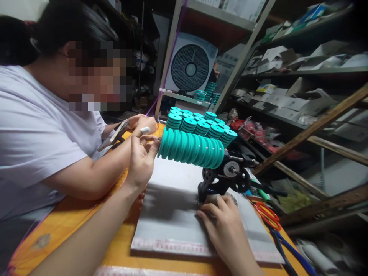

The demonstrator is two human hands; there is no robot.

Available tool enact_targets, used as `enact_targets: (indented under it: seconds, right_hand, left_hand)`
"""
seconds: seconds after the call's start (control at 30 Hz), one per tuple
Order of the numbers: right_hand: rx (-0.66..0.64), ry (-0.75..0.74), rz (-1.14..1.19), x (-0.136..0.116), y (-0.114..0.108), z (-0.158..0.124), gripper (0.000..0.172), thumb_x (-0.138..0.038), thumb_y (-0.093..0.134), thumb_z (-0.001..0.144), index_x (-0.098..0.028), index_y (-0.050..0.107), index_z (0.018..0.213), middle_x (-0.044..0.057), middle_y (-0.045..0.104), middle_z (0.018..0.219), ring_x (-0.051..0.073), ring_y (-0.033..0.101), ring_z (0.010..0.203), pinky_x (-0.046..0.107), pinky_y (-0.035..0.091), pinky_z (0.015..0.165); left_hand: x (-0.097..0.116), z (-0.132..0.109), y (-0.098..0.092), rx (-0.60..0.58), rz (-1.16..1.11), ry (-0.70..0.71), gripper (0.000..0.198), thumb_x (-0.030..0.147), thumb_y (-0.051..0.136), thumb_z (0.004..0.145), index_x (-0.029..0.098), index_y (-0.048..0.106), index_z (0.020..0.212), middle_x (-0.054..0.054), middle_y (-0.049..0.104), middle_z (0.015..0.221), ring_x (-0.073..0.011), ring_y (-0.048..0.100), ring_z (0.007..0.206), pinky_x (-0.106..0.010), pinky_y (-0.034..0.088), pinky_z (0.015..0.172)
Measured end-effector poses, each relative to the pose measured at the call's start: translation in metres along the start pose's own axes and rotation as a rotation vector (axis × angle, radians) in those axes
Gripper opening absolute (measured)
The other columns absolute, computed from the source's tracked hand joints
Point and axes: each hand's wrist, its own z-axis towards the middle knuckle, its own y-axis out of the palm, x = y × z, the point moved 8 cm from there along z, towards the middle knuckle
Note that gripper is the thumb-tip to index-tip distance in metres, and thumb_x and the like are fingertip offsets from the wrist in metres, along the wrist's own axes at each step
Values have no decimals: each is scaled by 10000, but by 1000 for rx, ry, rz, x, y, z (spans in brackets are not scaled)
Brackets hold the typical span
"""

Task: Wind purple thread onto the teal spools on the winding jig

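A row of ribbed teal spools [189,147] sits side by side on the shaft of a small black hand-cranked winder [225,172]. My left hand [141,163] is closed at the row's left end, thumb and fingers pinching the tip of the thin metal shaft [156,140]. Something white [145,130], perhaps a bandage, wraps one of its fingers. Low by the winder's foot, my right hand [222,218] has its fingers bent and drawn together over a round dish [232,198] of small shiny pieces. Whatever its fingertips hold is too small to make out.
More teal spools [201,124] stand in stacks behind the winder. A white board [169,222] lies on the orange table [115,245]. Blue-handled pliers [293,251] and red cord [267,216] lie at right. A co-worker [43,134] sits close on the left; shelves [310,73] line the right.
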Motion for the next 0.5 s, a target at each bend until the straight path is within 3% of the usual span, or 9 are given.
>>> enact_targets:
  seconds: [0.27,0.5]
  right_hand:
    - [84,45,31,1,9,-5,77,-207,590,860,-209,634,797,61,585,832,238,485,822,407,420,711]
    - [129,9,198,-5,-17,13,64,-197,494,917,-201,557,928,62,548,922,198,531,845,350,456,704]
  left_hand:
    - [-3,0,0,-5,-2,-15,420,388,661,812,267,423,1137,-17,541,974,-132,596,886,-232,488,740]
    - [-6,-1,-1,-9,-25,-24,412,366,650,826,264,415,1148,-29,533,1017,-139,592,926,-229,493,728]
